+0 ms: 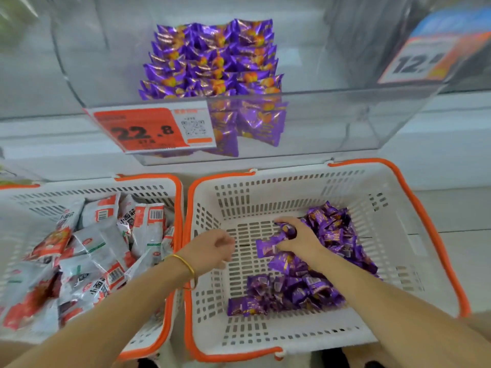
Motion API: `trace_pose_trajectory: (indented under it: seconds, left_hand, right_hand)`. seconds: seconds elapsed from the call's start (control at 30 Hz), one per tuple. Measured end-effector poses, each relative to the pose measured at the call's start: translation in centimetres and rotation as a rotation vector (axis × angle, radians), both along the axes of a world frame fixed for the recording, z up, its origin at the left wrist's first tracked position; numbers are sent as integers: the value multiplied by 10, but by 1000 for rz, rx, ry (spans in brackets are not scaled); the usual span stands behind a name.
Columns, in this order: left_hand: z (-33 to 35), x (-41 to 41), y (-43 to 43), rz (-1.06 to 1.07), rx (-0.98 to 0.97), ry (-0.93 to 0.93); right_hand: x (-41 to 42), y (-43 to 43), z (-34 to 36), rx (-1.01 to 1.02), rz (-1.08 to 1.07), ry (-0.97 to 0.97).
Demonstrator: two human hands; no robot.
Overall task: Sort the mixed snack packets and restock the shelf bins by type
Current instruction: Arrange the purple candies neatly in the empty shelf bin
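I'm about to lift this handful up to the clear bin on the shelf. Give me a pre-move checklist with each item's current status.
1. Right hand grips purple packets: ok.
2. Number of packets in that grip: cannot tell, the hand hides them.
3. Left hand free: ok, it holds nothing above the right basket.
4. Clear bin matches the type: ok, its stack is the same purple.
5. Room in the bin: ok, bare floor shows beside the stack.
6. No red-and-white packets among the purple: ok as far as shown; they lie in the left basket.
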State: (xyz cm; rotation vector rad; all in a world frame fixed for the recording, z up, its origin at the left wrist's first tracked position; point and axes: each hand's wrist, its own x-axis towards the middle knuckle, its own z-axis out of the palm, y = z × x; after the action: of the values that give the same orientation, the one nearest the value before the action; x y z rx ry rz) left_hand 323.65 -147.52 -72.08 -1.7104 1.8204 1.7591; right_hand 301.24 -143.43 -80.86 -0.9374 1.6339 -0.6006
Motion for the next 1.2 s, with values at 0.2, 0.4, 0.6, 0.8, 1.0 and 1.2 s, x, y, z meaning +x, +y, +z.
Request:
trace_pose_trajectory:
  seconds: [0.2, 0.4, 0.6, 0.8, 1.0, 1.2]
  left_hand:
    - [44, -46, 22, 409, 272, 330]
    - [86, -37, 35, 453, 186, 556]
    - [112, -17, 37, 396, 71, 609]
    - [117, -11, 35, 540, 274, 767]
    - [112, -8, 28, 340, -29, 501]
    - [98, -13, 22, 378, -173, 335]
  right_hand:
    - [15, 11, 96, -66, -365, -628]
    - [40, 23, 150, -210, -370, -483]
    - [42, 21, 174, -236, -602, -521]
    - [60, 15, 182, -433, -689, -451]
    - [65, 18, 189, -496, -784, -512]
    - [71, 20, 188, -609, -765, -374]
